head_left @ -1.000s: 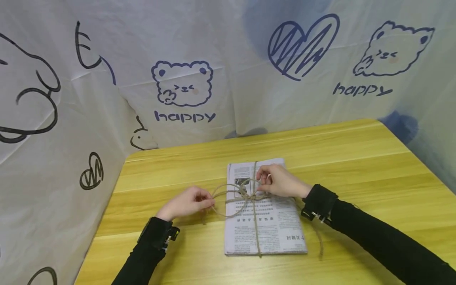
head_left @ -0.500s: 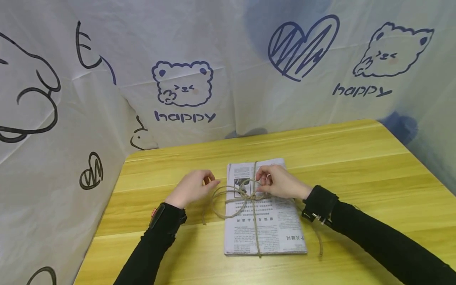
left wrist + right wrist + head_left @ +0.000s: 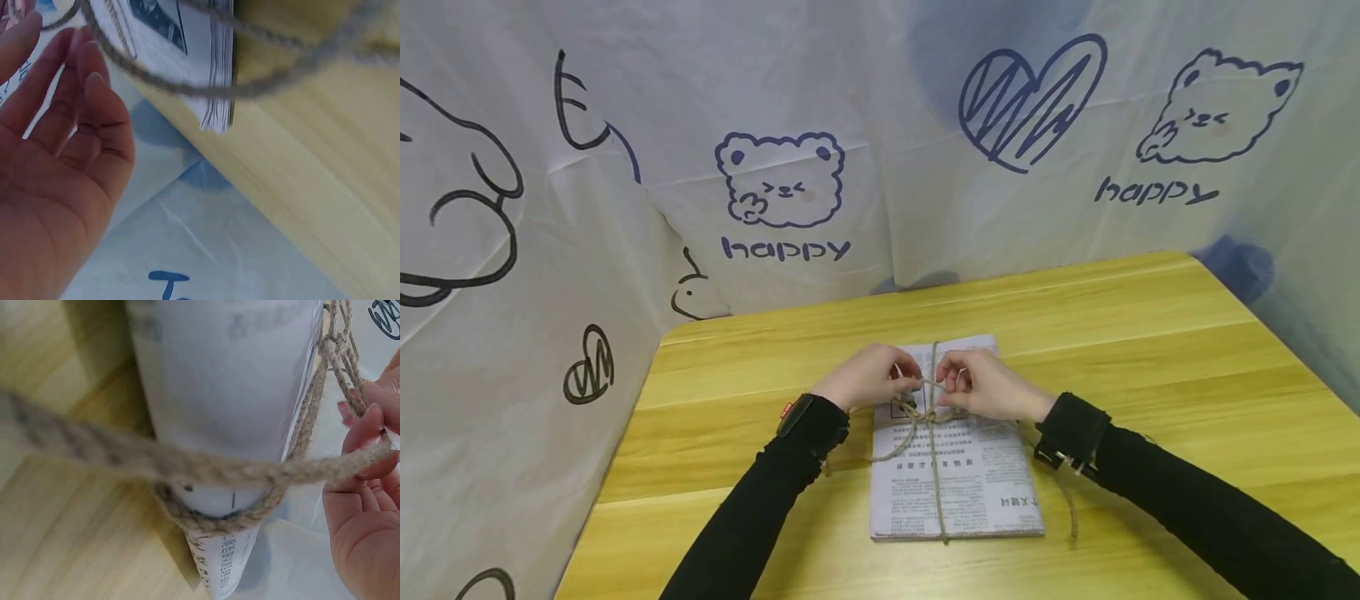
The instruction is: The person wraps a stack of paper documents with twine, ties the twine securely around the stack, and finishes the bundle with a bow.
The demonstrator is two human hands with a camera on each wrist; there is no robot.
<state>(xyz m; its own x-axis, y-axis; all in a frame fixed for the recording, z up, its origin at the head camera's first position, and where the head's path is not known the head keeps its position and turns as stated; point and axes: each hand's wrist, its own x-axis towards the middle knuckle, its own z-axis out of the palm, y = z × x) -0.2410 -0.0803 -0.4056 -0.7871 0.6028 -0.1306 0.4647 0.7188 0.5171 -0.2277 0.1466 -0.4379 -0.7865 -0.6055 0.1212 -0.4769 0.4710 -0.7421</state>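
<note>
A stack of folded newspapers (image 3: pixel 977 496) lies on the table, bound crosswise with brown twine (image 3: pixel 937 475) knotted near the top middle (image 3: pixel 931 416). My right hand (image 3: pixel 990 385) pinches a loop of the twine just right of the knot; the right wrist view shows the strand between its thumb and fingers (image 3: pixel 369 531). My left hand (image 3: pixel 871 375) is over the stack's upper left, its thumb and fingertips meeting the same loop. In the left wrist view its other fingers (image 3: pixel 62 125) are loosely bent. A slack twine loop (image 3: pixel 237 87) hangs beside it.
The yellow wood-grain table (image 3: pixel 760 350) extends around the stack. A loose twine end (image 3: pixel 1071 517) lies to the right of it. White cloth (image 3: pixel 895 167) with drawn bears and hearts stands behind and at the sides.
My left hand has let go of the large loop at the left and moved right and up, over the stack to the loop by my right hand. My right hand stays put.
</note>
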